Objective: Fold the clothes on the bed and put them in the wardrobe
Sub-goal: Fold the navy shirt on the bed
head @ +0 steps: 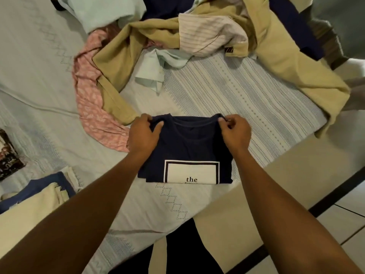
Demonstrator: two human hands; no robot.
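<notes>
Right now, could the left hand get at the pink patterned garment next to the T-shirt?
Probably yes. The near end of the pink patterned garment lies uncovered just beside the left hand, with nothing between them. But that hand holds the shoulder of the navy T-shirt, so it must let go first.

Matt cloth on a woven bedspread (227,91)
The navy T-shirt (189,143) is matt knit with a smooth white print; the bedspread looks ribbed and stitched; the floor tiles (351,220) look smooth.
</notes>
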